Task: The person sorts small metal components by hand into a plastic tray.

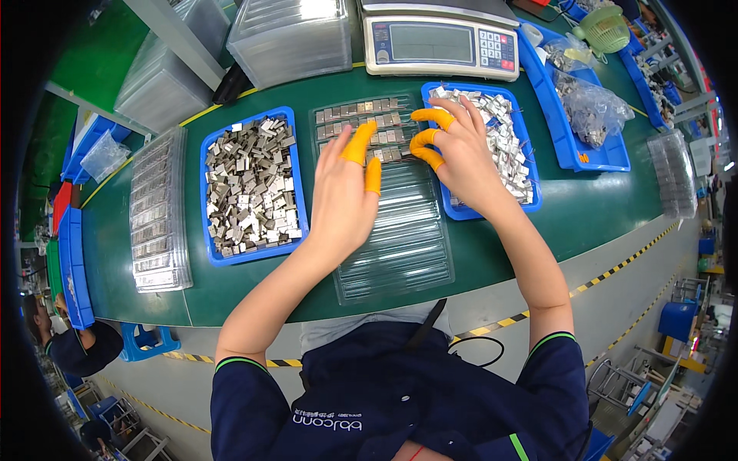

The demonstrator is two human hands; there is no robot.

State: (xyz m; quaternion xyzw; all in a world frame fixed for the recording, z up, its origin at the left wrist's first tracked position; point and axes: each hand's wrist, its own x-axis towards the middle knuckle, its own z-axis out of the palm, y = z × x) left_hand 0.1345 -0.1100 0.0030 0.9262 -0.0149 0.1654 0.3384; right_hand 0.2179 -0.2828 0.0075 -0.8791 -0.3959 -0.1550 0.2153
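A clear plastic tray [393, 246] with long grooves lies before me. Small metal parts [365, 107] fill its far rows; the near grooves hold none. My left hand [346, 196] is over the tray's left side, its yellow-covered thumb and forefinger apart at the rows. From the right, my right hand [463, 157] reaches in with yellow-covered fingers bent together at the ends of the rows; whatever they pinch is too small to make out. On the left stands a blue bin [300, 207] of metal pieces [250, 188]. Beneath my right hand, another blue bin [536, 173] holds silvery parts [507, 146].
A filled clear tray stack [159, 211] lies at the left. Behind are stacked clear trays [290, 42] and a digital scale [442, 46]. Far right, a blue bin [565, 146] holds bagged parts [592, 111]. A blue stool [146, 342] stands below the table, near another person [84, 346].
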